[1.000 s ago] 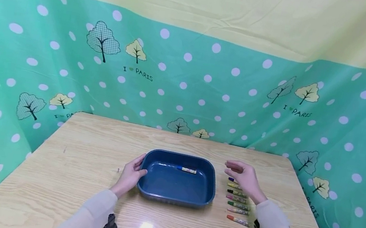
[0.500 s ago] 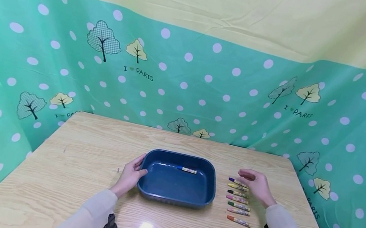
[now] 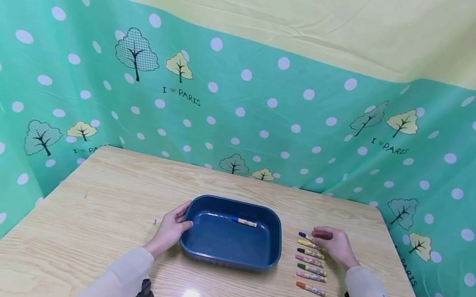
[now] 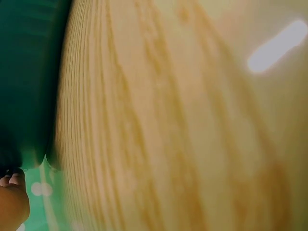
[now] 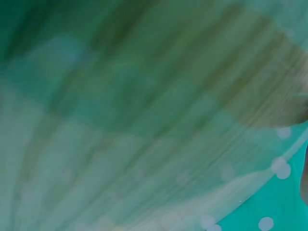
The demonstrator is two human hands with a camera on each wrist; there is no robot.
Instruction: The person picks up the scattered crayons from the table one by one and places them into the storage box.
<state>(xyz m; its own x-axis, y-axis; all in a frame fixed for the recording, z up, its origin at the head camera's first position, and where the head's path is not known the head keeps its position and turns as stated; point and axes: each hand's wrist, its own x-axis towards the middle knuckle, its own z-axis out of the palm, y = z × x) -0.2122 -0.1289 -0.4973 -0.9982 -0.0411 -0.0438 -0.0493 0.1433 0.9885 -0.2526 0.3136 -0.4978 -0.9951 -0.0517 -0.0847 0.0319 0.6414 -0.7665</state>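
A dark blue plastic tub (image 3: 230, 248) stands at the middle of the table. My left hand (image 3: 169, 229) grips its left wall, thumb over the rim. A blue crayon (image 3: 246, 222) lies inside the tub near the back. To the right, several crayons lie in a column, from a purple crayon (image 3: 305, 236) at the back to an orange crayon (image 3: 311, 289) at the front. My right hand (image 3: 336, 245) has come down at the purple crayon, its fingertips hiding the right end; I cannot tell whether they pinch it.
A yellow crayon (image 3: 308, 244) lies just in front of the purple one, followed by black (image 3: 309, 253), pink and green crayons. A wooden table (image 3: 117, 191) carries everything. Behind it hangs a green dotted cloth (image 3: 240, 133). A black wrist camera (image 3: 144, 295) shows under the left sleeve.
My right hand has moved right from beside the tub, then down onto the purple crayon's right end. The left hand and the tub have stayed in place.
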